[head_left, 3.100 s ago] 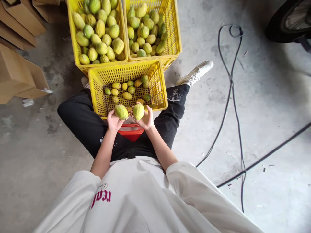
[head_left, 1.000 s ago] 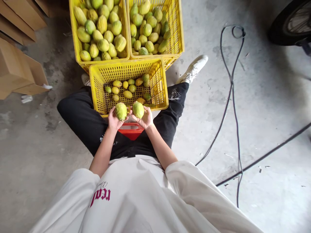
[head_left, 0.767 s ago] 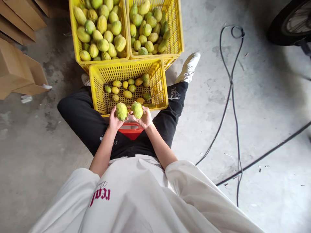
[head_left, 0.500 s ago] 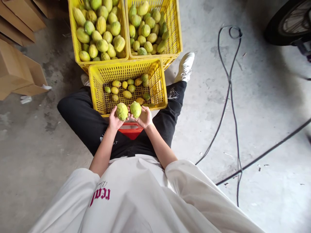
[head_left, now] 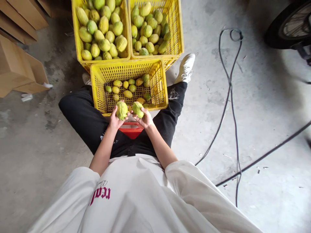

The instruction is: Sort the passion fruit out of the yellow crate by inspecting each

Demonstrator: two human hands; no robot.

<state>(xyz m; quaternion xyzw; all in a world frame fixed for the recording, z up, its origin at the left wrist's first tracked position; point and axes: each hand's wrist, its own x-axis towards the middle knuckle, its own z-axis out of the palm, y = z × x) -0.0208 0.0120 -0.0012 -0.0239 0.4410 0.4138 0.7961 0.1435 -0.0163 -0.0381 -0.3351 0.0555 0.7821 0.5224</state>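
On the left, brown cardboard boxes [head_left: 18,63] are stood on a grey concrete floor [head_left: 36,155]. To their right, at the far side, a yellow crate [head_left: 125,26] is heaped with yellow-green fruit [head_left: 104,45]. Nearer, between the black-trousered legs [head_left: 80,108] of a seated person, a smaller yellow crate [head_left: 131,68] is set, its base thinly scattered with small fruit [head_left: 127,94].

Near the middle, at this crate's near rim, the left fruit [head_left: 121,110], large and lumpy, is held in the left hand [head_left: 117,120]. It is cradled from below, the fingers half curled around its sides. Just beside it, not touching, the right fruit [head_left: 137,110] is held likewise in the right hand [head_left: 145,119], its fingers also partly curled. Both fruits are probably firm, fairly light and easily bruised; the ridged skin should give some grip, and each is best taken around its widest part without squeezing. Below the hands, part of a red stool [head_left: 131,129] is seen.

Farther right, a second far crate [head_left: 173,29] is filled with similar fruit. A white shoe [head_left: 186,68] is planted near its corner. At the right, a looped black cable [head_left: 230,79] is laid on the floor, and a wheel [head_left: 274,34] is partly shown.
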